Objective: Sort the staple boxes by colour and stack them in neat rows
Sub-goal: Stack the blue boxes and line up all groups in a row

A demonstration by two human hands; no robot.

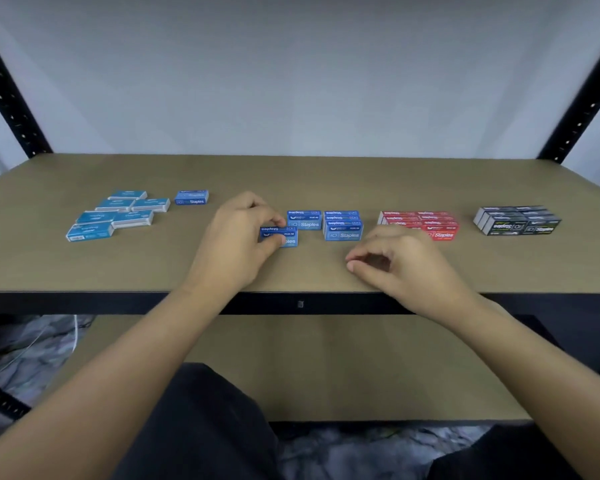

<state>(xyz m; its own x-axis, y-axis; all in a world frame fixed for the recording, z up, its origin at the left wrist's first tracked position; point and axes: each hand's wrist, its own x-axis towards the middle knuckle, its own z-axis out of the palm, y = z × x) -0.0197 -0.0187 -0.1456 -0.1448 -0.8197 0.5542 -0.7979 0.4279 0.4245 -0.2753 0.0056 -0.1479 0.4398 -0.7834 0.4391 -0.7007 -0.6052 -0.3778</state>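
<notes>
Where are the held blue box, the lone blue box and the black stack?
held blue box (289,233): head view, top face, right of the fingertips.
lone blue box (191,195): head view, top face.
black stack (520,227): head view, front face.

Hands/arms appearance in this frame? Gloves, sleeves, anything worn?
Left hand and right hand are bare: no gloves, rings or watch visible. Both forearms are uncovered to the frame edge, no sleeves showing. Dark trousers below.

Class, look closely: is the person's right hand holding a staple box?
No, the right hand is loosely curled and holds nothing; only the left hand grips a dark blue box.
</notes>
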